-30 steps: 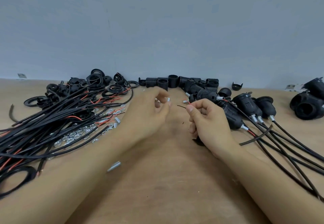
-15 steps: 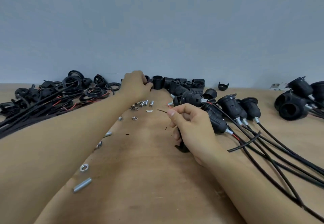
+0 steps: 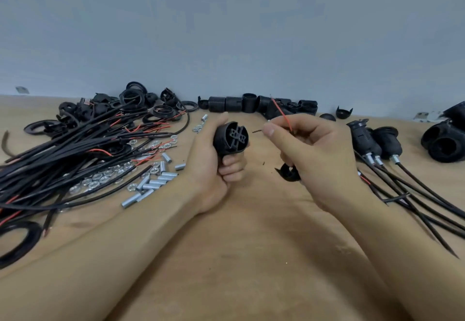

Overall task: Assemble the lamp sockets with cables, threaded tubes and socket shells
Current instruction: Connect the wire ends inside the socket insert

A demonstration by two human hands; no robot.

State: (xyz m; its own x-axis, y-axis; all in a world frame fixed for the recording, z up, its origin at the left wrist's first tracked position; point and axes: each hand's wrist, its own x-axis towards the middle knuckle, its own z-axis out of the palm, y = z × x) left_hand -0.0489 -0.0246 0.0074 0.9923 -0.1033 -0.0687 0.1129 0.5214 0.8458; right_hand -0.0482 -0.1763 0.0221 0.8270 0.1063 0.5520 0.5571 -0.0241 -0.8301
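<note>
— What's the room like from where you stand?

— Plain. A wooden tabletop (image 3: 251, 257) runs up against a pale blue-grey wall (image 3: 226, 31), and everything lies loose on the wood, not in trays or bins that I can see.

— And the person's hands?

— The left hand (image 3: 214, 167) is curled round a black socket body (image 3: 231, 139), holding it up above the table with its cross-shaped inner face turned toward the right hand. The right hand (image 3: 317, 154) is just to the right of the socket body, thumb and forefinger pinching a thin dark wire end that points at it; a red wire (image 3: 283, 115) sticks up from the same grip. A small black cap (image 3: 288, 171) shows below that hand's curled lower fingers, though I can't tell whether they hold it or it sits on the table.

— What lies around the socket body?

— To its left, a heap of black cables (image 3: 75, 159) with red cores, and nearer it a scatter of silver threaded tubes (image 3: 153, 182) and hex nuts (image 3: 98, 182). Behind that heap, black rings and caps (image 3: 130, 104). Behind the socket body, along the wall, a row of black threaded socket shells (image 3: 241, 103). To its right, past the right hand, assembled sockets (image 3: 375, 142) with cables trailing toward the near edge, and farther right more black sockets (image 3: 445, 144) piled together.
</note>
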